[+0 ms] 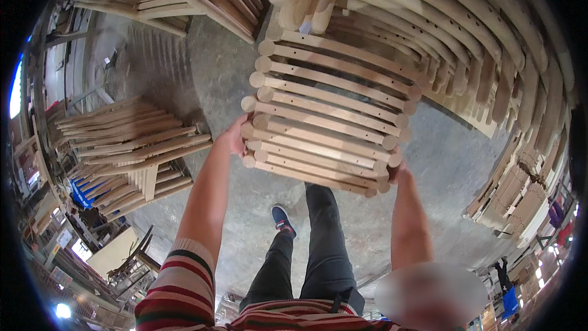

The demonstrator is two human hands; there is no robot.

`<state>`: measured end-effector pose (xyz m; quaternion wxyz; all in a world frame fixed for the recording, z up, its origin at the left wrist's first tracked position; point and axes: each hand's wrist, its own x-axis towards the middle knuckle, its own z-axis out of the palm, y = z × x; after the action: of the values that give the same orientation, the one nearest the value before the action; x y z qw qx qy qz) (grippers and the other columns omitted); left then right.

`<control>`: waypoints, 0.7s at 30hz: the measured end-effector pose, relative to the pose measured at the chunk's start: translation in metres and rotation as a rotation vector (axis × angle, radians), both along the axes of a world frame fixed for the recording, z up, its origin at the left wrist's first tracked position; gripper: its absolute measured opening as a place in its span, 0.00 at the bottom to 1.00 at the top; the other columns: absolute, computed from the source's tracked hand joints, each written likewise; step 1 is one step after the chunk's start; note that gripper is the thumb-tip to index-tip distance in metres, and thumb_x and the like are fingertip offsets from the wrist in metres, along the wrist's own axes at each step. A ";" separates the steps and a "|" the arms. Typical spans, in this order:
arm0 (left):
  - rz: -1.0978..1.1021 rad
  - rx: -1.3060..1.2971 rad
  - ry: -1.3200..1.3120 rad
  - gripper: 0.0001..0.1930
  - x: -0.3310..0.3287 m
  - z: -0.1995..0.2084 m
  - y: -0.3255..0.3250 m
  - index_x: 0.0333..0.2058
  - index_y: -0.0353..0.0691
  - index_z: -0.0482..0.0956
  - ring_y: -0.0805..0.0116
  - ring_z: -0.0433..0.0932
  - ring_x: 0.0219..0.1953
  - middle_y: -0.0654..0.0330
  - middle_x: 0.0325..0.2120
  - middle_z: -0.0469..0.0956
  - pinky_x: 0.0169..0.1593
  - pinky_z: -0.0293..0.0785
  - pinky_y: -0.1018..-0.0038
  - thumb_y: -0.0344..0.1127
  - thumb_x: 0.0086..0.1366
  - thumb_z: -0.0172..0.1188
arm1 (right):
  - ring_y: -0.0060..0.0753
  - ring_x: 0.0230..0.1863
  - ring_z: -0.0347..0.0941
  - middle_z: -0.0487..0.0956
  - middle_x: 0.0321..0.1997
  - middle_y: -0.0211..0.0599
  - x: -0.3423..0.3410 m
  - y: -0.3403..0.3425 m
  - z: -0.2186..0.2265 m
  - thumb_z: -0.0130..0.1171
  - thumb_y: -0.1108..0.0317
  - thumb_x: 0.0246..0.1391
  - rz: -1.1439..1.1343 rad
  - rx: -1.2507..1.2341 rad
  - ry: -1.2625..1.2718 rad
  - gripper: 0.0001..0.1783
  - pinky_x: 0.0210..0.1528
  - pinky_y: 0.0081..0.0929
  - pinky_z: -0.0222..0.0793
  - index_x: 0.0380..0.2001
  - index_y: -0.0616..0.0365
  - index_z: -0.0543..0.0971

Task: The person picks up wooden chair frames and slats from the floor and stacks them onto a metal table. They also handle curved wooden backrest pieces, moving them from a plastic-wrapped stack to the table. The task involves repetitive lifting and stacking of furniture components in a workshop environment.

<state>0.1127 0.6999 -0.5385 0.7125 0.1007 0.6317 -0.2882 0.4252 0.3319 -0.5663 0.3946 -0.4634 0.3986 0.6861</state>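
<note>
Two bare hands carry the load here. The left hand presses against the left end of a stack of pale, round-ended wooden rungs joined into ladder-like frames, and the right hand grips its lower right corner; the fingers of both are hidden behind the wood, so I cannot tell whether they are spread or curled. The stack sits at the centre of the frame, held up above a dark blue shoe and black trouser legs on the grey concrete floor.

The grip looks like pressure from the two ends alone, so the likely failure is a frame slipping out of the middle and dropping towards the foot below. The layers already sit slightly staggered, which suggests they could fan apart if the stack tilts.

Further off, the upper end touches or nearly touches a bigger pile of curved light wooden parts at the upper right; a nudge there might dislodge pieces. Stacked slatted wooden frames stand at the left, well apart.
</note>
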 end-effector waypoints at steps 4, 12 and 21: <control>-0.076 -0.121 -0.008 0.41 -0.001 -0.002 -0.023 0.58 0.59 0.58 0.47 0.51 0.59 0.62 0.60 0.53 0.50 0.46 0.34 0.73 0.48 0.44 | 0.43 0.58 0.58 0.62 0.59 0.38 -0.032 -0.033 -0.004 0.42 0.22 0.37 -0.072 0.010 -0.006 0.50 0.55 0.49 0.57 0.58 0.43 0.61; -0.199 -0.059 0.058 0.46 -0.018 -0.008 -0.035 0.59 0.59 0.53 0.40 0.48 0.59 0.58 0.60 0.51 0.46 0.41 0.25 0.72 0.43 0.53 | 0.41 0.52 0.64 0.65 0.56 0.40 -0.079 -0.061 0.004 0.36 0.23 0.41 -0.161 0.078 -0.051 0.50 0.53 0.43 0.62 0.57 0.51 0.61; -0.159 0.070 -0.165 0.43 -0.094 0.017 -0.089 0.58 0.52 0.58 0.48 0.57 0.57 0.57 0.57 0.58 0.48 0.47 0.30 0.71 0.47 0.50 | 0.40 0.52 0.64 0.65 0.55 0.43 -0.154 -0.096 0.035 0.37 0.25 0.43 -0.147 0.031 -0.304 0.50 0.54 0.39 0.62 0.57 0.55 0.61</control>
<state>0.0190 0.6113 -0.5210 0.7330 0.1988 0.5705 -0.3125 0.2714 0.2362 -0.5312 0.5063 -0.5252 0.3568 0.5835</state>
